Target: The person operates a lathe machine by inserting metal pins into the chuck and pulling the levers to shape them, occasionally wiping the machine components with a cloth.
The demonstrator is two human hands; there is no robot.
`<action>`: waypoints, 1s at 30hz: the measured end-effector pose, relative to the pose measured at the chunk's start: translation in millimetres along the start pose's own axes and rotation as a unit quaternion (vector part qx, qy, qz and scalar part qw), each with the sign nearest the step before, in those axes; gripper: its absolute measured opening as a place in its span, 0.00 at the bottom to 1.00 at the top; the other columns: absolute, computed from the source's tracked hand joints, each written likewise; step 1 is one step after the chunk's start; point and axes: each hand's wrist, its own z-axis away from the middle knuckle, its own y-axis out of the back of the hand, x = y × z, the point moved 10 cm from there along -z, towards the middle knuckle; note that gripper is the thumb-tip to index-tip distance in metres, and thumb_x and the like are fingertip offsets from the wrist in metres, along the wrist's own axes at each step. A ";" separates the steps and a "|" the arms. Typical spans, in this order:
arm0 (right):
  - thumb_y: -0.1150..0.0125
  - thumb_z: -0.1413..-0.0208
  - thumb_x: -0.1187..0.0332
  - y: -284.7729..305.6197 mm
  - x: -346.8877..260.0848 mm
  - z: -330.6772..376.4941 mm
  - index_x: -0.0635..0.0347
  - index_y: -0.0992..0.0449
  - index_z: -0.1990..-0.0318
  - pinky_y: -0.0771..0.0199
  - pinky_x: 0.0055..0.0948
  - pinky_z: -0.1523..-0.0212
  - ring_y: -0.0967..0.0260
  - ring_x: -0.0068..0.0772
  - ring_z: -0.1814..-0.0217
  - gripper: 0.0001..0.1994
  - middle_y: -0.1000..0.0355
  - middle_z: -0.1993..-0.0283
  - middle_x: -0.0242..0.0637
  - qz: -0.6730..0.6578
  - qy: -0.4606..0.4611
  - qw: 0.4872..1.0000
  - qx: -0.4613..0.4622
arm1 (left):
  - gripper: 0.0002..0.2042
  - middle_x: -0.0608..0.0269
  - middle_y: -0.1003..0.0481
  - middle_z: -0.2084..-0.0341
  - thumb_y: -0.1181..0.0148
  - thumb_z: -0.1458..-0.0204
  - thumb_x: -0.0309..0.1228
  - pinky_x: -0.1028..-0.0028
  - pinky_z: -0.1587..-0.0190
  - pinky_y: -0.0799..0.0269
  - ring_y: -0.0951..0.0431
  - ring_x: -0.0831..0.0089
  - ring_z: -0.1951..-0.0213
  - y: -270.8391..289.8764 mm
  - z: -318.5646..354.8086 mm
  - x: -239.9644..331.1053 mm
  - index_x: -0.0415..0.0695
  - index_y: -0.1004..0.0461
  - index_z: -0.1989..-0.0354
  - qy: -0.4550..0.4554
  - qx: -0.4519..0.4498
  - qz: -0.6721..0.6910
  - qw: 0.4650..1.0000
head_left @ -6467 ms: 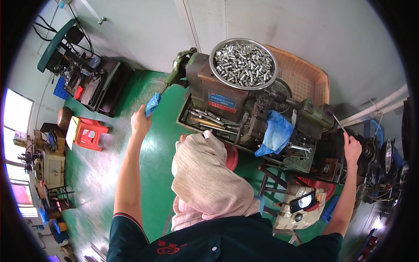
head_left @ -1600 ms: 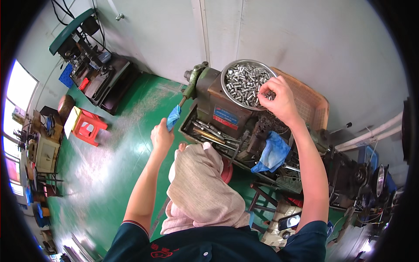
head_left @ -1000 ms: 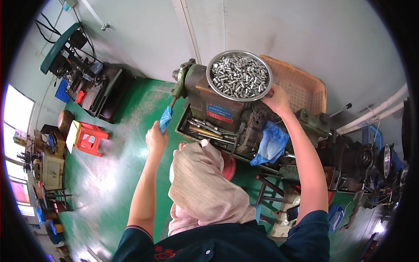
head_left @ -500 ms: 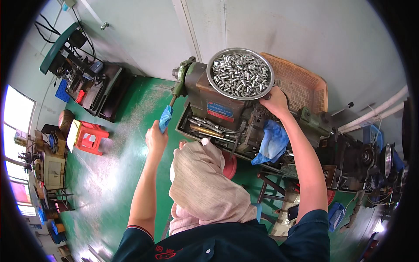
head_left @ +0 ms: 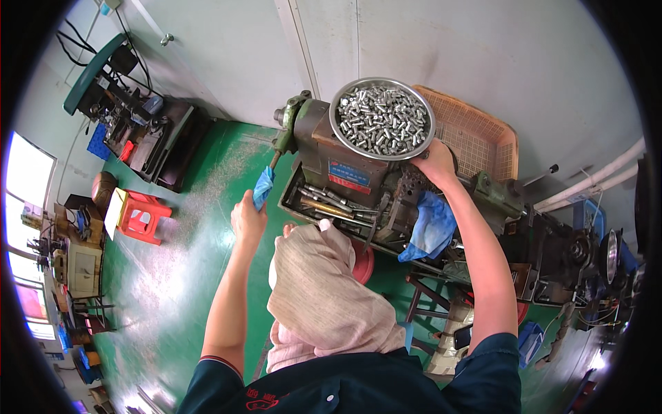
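My left hand (head_left: 248, 219) grips a machine lever (head_left: 265, 185) whose handle is wrapped in blue. My right hand (head_left: 433, 160) rests on the machine (head_left: 348, 169) just below the rim of a round metal bowl (head_left: 381, 118); the fingers are hidden and I cannot tell if they hold anything. The bowl sits on top of the machine and is full of several small silvery metal parts. A blue cloth (head_left: 431, 228) hangs on the machine under my right forearm. A beige cloth (head_left: 321, 297) drapes over my head and shoulders and hides part of the scene.
An orange plastic crate (head_left: 476, 134) sits behind the bowl against the wall. Tools lie in the machine's tray (head_left: 324, 203). A red stool (head_left: 141, 217) stands on the green floor at left, near another machine (head_left: 138, 124). More machinery crowds the right side (head_left: 579, 255).
My right hand came out of the bowl of parts and dropped to the machine below the bowl's rim. My left hand stayed on the blue-wrapped lever.
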 end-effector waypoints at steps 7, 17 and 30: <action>0.43 0.70 0.72 2.4 -2.0 -1.8 0.60 0.26 0.77 0.34 0.29 0.67 0.31 0.39 0.72 0.07 0.29 0.76 0.40 -0.002 0.006 1.000 -0.002 | 0.09 0.47 0.31 0.80 0.45 0.64 0.28 0.58 0.72 0.36 0.31 0.48 0.73 8.1 -30.0 -25.5 0.43 0.35 0.72 -0.064 0.023 -0.014 0.998; 0.47 0.59 0.62 140.9 104.8 -11.8 0.56 0.27 0.76 0.37 0.39 0.61 0.36 0.37 0.60 0.08 0.31 0.68 0.37 0.303 -0.076 0.948 0.057 | 0.09 0.46 0.30 0.80 0.47 0.63 0.27 0.58 0.71 0.36 0.31 0.48 0.73 5.5 -50.4 -39.7 0.44 0.35 0.70 -0.078 0.000 -0.031 0.996; 0.53 0.52 0.52 250.6 165.6 152.1 0.62 0.32 0.73 0.40 0.37 0.63 0.39 0.40 0.58 0.19 0.34 0.63 0.41 0.476 -0.154 0.861 0.089 | 0.11 0.47 0.30 0.80 0.44 0.64 0.28 0.59 0.72 0.36 0.30 0.49 0.73 11.2 -47.5 -36.4 0.43 0.35 0.70 -0.114 0.017 -0.025 0.993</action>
